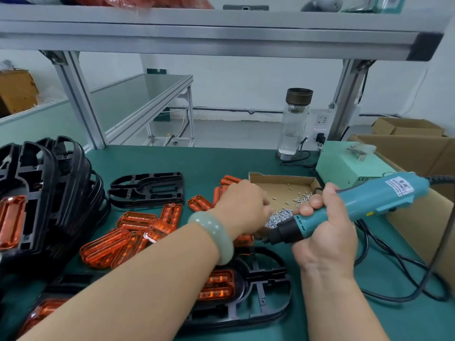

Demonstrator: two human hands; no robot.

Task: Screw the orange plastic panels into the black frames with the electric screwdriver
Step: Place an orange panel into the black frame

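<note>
green workbench, hands at the screw tray

green matting covers the workbench (221, 163), under an aluminium shelf frame (221, 38) with a white wall behind. the view looks down along 2 bare forearms.

the right hand (325, 232) wraps its fingers and thumb firmly round the teal electric screwdriver (369, 203), held nearly level. its black nose points left and a little down, with the tip close under the left hand. a black cable (394, 267) loops from the tool across the mat on the right.

the left hand (242, 203), with a pale green bracelet (214, 237) on its wrist, reaches over the near corner of a shallow cardboard tray (278, 178). its fingers curl down onto a heap of small silver screws (280, 215). the back of the hand hides the fingertips, so i cannot tell whether they pinch a screw.

below both forearms, 1 black frame (266, 286) lies flat near the front edge, with an orange panel (216, 286) seated in it. loose orange panels (138, 230) lie heaped on the mat to the left of the left arm, and a few more lie beside the tray. an empty black frame (147, 190) lies flat further back. a stack of black frames (61, 188) stands on edge at the far left.

a glass bottle (294, 126) with a dark cap stands at the back of the bench. a pale green power box (344, 166) sits just behind the tray, and open cardboard boxes (406, 148) stand on the right.
</note>
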